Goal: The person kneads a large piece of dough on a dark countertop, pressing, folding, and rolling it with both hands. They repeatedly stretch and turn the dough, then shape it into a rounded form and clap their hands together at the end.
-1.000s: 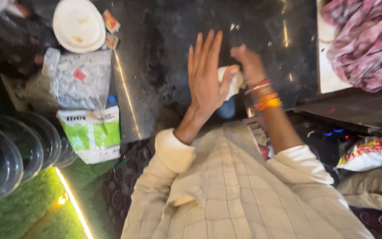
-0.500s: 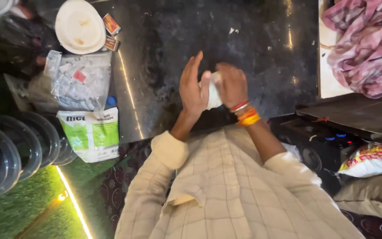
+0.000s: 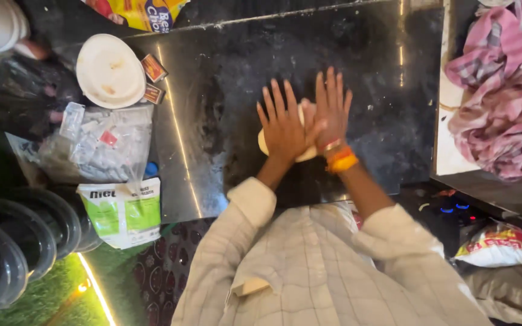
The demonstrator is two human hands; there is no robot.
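Note:
A pale, flat piece of dough [image 3: 264, 143] lies on the black stone counter [image 3: 225, 72], mostly hidden under my hands. My left hand [image 3: 285, 124] rests flat on it with fingers spread. My right hand [image 3: 332, 108], with orange threads at the wrist, lies flat beside the left and partly overlaps it, fingers straight and pointing away from me. Neither hand grips anything.
A white plate [image 3: 110, 71] and two small boxes [image 3: 154, 67] sit at the counter's far left. Below them are a clear plastic bag [image 3: 101, 142] and a green-and-white packet [image 3: 123, 211]. Stacked dark bowls [image 3: 7, 253] stand at lower left. A pink checked cloth [image 3: 502, 90] lies at right.
My hands held the dough between the palms above the counter; now they have moved forward and down, and both lie flat on it on the counter.

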